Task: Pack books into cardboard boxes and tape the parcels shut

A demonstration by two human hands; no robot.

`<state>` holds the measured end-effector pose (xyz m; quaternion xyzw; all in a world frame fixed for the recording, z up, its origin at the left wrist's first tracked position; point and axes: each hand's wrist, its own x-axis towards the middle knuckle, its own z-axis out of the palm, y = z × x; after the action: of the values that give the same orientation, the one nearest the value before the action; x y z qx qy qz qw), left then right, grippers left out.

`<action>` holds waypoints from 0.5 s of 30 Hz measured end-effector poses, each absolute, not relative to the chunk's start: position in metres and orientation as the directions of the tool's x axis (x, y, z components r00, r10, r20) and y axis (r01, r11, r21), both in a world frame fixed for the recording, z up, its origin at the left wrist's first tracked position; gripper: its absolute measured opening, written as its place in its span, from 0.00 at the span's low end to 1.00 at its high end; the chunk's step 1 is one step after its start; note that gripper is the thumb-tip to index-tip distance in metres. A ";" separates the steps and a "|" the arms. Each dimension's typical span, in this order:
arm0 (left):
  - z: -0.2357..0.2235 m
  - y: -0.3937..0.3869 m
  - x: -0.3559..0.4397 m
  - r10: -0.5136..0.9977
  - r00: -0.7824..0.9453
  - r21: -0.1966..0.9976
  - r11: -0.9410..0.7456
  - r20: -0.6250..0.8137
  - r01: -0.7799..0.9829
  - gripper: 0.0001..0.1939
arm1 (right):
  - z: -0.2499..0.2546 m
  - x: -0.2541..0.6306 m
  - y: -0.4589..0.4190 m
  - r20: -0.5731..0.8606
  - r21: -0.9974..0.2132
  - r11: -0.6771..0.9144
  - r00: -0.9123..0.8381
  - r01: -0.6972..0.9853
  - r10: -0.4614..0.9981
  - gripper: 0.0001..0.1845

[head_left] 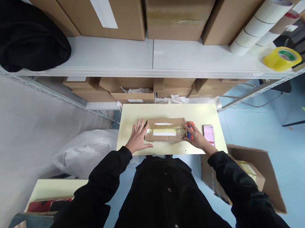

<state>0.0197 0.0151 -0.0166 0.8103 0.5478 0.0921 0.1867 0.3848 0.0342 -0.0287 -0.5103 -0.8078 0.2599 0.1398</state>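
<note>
A small cardboard box (166,129) lies lengthwise on the pale yellow table, with clear tape wrapped round it and white label strips on its top. At its left end is my left hand (138,139), fingers spread and thumb stretched out along the near side. My right hand (196,138) grips the right end, fingertips and thumb against the edge. A red and blue object (190,128), partly hidden by my right hand, sits beside that end; its kind cannot be made out. Right of my right hand lies a phone (209,134) with a lit pink screen.
Beyond the table (131,111) rises a shelf (112,54) holding large cartons, white tape rolls (255,28), a yellow tape roll (282,58) and a black cloth item (31,38). An open carton (268,175) stands lower right, a white plastic bag (87,152) on the left.
</note>
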 end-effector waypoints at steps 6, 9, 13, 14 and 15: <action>-0.008 0.020 0.066 0.869 0.488 0.177 -0.468 -0.088 0.866 0.63 | -0.042 0.364 0.022 -0.152 -0.523 0.291 -0.424 0.801 0.893 0.49; -0.017 0.026 0.072 0.885 0.453 0.152 -0.435 -0.109 0.887 0.59 | -0.045 0.360 0.025 -0.201 -0.550 0.251 -0.417 0.797 0.886 0.55; -0.023 0.036 0.068 0.914 0.391 0.154 -0.374 -0.103 0.914 0.51 | -0.046 0.360 0.034 -0.245 -0.599 0.196 -0.411 0.776 0.878 0.59; -0.024 0.037 0.067 0.918 0.385 0.151 -0.369 -0.097 0.917 0.50 | -0.046 0.360 0.035 -0.252 -0.605 0.187 -0.408 0.774 0.878 0.59; -0.023 0.039 0.066 0.919 0.384 0.147 -0.369 -0.092 0.918 0.49 | -0.046 0.361 0.037 -0.253 -0.610 0.182 -0.407 0.771 0.877 0.59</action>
<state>0.0664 0.0387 -0.0234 0.8273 0.5549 0.0026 0.0871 0.3608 0.0368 -0.0459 -0.5389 -0.7649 0.3443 0.0770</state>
